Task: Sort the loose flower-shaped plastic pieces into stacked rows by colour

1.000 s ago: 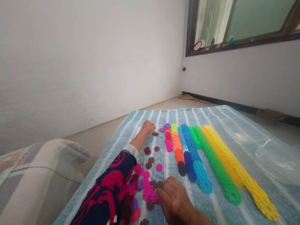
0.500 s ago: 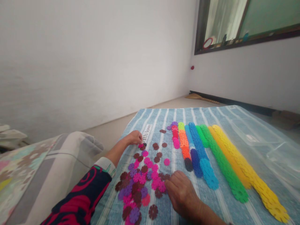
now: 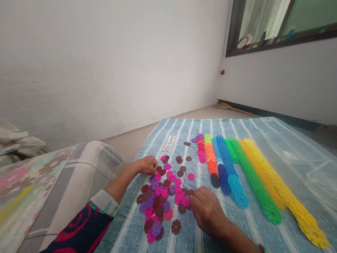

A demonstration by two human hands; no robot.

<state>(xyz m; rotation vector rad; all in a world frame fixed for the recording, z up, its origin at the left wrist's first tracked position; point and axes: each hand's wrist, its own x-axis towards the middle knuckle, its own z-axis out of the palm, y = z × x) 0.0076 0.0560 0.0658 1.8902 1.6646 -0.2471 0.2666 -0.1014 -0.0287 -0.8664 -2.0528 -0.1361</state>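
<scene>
Flower-shaped plastic discs in pink, purple and brown form a loose pile (image 3: 158, 203) on a striped blue cloth (image 3: 126, 214). At the pile's upper left edge is my left hand (image 3: 147, 165), fingers curled together beside a brown disc (image 3: 159, 169). My right hand (image 3: 206, 209) rests low over the cloth at the pile's right edge, fingers bent in, close against pink discs (image 3: 181, 200). Whether either hand pinches a disc is hidden by the fingers. A pink disc and a dark one (image 3: 165, 159) lie just past my left hand, near the "With love" print.
Overlapping rows of discs lie to the right: red (image 3: 200, 144), orange (image 3: 210, 156), blue (image 3: 226, 158), green (image 3: 252, 182) and yellow (image 3: 286, 189). Beyond them stands a clear plastic box (image 3: 295, 160). A bed with a checked cover (image 3: 63, 186) is at the left.
My left hand has come back from the printed label toward the brown discs, leaving the pink disc there uncovered. My right hand stays at the pile's right edge. The view has shifted slightly.
</scene>
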